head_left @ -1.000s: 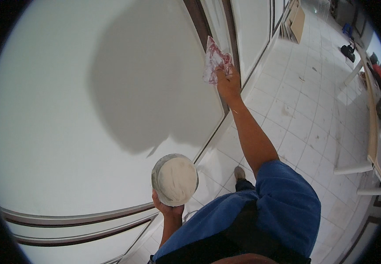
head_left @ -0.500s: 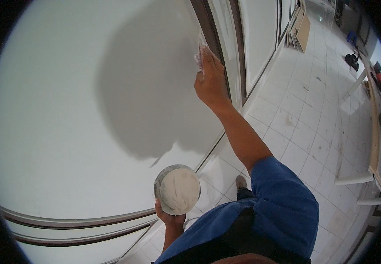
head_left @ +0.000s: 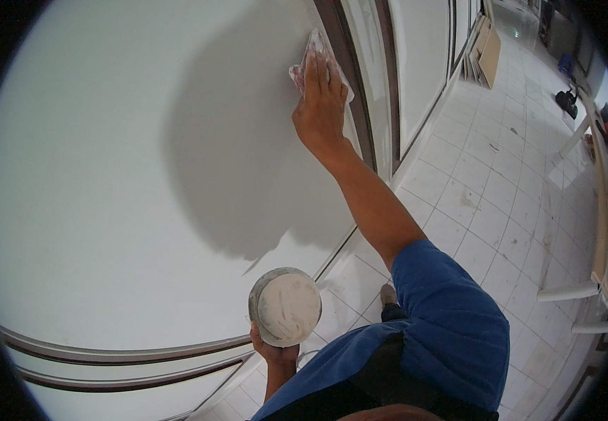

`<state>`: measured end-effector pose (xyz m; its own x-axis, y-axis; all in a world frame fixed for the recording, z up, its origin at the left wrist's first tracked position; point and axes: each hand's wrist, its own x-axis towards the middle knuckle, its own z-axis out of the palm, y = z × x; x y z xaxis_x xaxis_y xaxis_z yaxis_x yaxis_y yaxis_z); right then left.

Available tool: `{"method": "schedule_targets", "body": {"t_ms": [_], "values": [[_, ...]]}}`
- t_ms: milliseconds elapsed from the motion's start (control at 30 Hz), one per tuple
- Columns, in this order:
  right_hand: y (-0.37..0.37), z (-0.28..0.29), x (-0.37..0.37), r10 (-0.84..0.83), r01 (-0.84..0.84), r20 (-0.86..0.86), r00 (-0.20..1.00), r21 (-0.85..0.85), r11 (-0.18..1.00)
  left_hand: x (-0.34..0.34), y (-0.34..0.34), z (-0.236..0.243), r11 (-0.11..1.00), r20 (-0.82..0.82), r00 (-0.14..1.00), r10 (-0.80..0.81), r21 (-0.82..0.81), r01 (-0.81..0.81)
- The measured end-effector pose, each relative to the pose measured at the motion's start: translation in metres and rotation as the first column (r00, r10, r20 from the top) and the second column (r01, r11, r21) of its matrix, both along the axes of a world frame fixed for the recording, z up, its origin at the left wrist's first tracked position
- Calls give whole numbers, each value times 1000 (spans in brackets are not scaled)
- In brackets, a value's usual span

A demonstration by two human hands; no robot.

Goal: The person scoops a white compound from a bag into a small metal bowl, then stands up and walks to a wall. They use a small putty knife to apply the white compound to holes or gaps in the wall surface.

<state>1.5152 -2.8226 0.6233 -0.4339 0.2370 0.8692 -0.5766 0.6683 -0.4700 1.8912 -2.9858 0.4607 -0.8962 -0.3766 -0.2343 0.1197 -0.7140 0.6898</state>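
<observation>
My right hand [head_left: 321,105] presses a pale, crumpled cloth or pad [head_left: 312,56] flat against the white wall [head_left: 107,175], high up beside a dark vertical trim strip [head_left: 349,77]. The arm reaches up from a blue sleeve. My left hand [head_left: 272,347] holds a round bowl [head_left: 284,306] filled with white paste, low and close to the wall near my body. My shadow falls on the wall under the raised arm.
A white tiled floor [head_left: 486,210] stretches to the right. Flat boards [head_left: 488,49] lean against the far wall. White pipes [head_left: 570,291] and a long wooden plank [head_left: 602,210] lie at the right. Dark curved trim bands [head_left: 107,347] cross the wall low down.
My right hand has moved left from the trim strip onto the white wall with the cloth, and now lies flat. The bowl has stayed low in my left hand.
</observation>
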Motion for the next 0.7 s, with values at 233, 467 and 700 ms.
{"method": "schedule_targets", "body": {"t_ms": [233,467,700], "values": [[1,17,-9,-27,28,-31,999,14,1000,-1,8,10,998,26,1000,17,62,-19],[0,14,-9,-11,7,130,991,33,999,-1,7,11,1000,16,1000,-12,14,12],[-4,-50,-6,64,-64,276,959,-12,998,-4,12,17,1000,15,1000,19,14,-20]]}}
